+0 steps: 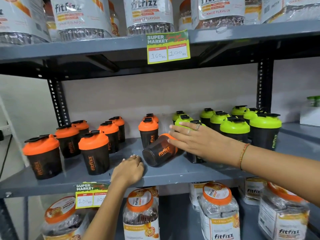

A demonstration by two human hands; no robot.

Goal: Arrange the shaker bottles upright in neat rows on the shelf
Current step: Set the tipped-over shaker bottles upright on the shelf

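Head view: most black plastic shaker bottles, orange-lidded (94, 153) and green-lidded (234, 129), are stood upright in rows on the grey metal shelf (173, 172). One orange-lidded bottle (160, 150) lies toppled mid-shelf; the right hand (195, 141) is spread flat over it, the left hand (129, 168) rested beside, fingers loose, nothing gripped.

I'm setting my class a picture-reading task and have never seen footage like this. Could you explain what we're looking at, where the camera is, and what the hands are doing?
There is no machine here: a person wears a camera on the head, so you look forward and down at their own two bare hands. They face a grey shop shelf. On it stand shaker bottles, the orange-lidded ones to the left and the green-lidded ones to the right. One orange-lidded bottle lies tipped on its side in the middle. The right hand lies open on its lid end; the left hand rests on the shelf by its base. Neither hand grips it. Tubs fill the shelves above and below.
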